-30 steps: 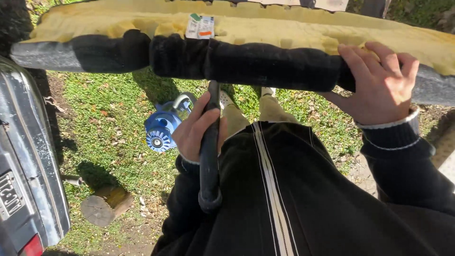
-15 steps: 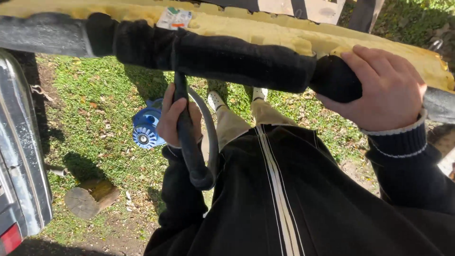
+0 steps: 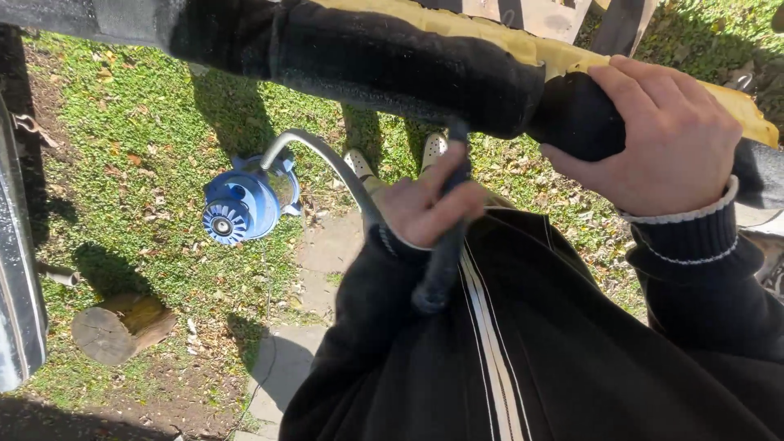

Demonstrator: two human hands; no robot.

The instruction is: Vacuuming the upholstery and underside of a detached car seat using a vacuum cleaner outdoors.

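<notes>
My left hand (image 3: 429,204) is closed around a black hose-like handle (image 3: 441,269) that runs up to the underside of a black and yellow padded mat (image 3: 425,73). A grey curved hose (image 3: 327,167) leads from behind that hand to a blue vacuum unit (image 3: 241,204) on the grass below. My right hand (image 3: 661,139) grips the rolled black edge of the mat at the upper right. Both arms wear black sleeves, and a black jacket with white stripes fills the lower right.
A grey vehicle side (image 3: 16,269) runs along the left edge. A cut wooden log (image 3: 114,327) lies on the grass at lower left. Flat paving stones (image 3: 327,253) sit below me beside my light shoes (image 3: 359,167). Dark slats (image 3: 604,20) stand at the top right.
The view has shifted, so the mat now sits higher and more to the right in frame. My left hand slid right along with the black handle. My right hand closed tighter on the mat's edge.
</notes>
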